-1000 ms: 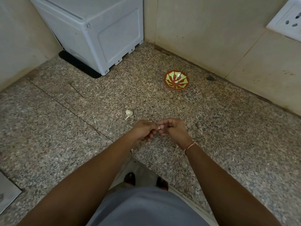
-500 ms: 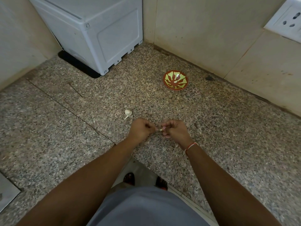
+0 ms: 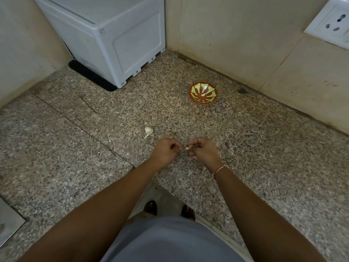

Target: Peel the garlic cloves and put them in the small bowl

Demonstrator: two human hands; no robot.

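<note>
I see both hands held close together above the speckled granite tabletop, near its front edge. The right hand has its fingers curled in, and between thumb and fingertips it pinches a small pale garlic clove, which shows just at the inner side of the hand. The left hand is also curled, its thumb and forefinger pressed together as if on a thin scrap of peel; the scrap is too small for me to make out, so I cannot tell what that hand grips, if anything. A narrow gap separates the two hands, with the clove on the right hand's side of it.

A red-and-white thread bracelet sits on the right wrist.

On the tabletop just beyond and to the left of the left hand lies a small garlic bulb with its stem pointing toward me. The small bowl, brown-rimmed with a green and brown pattern inside, stands well beyond the hands and slightly to the right, near the back wall. I cannot tell whether it holds any cloves.

A white appliance fills the back left corner. A wall socket is at the upper right.
</note>
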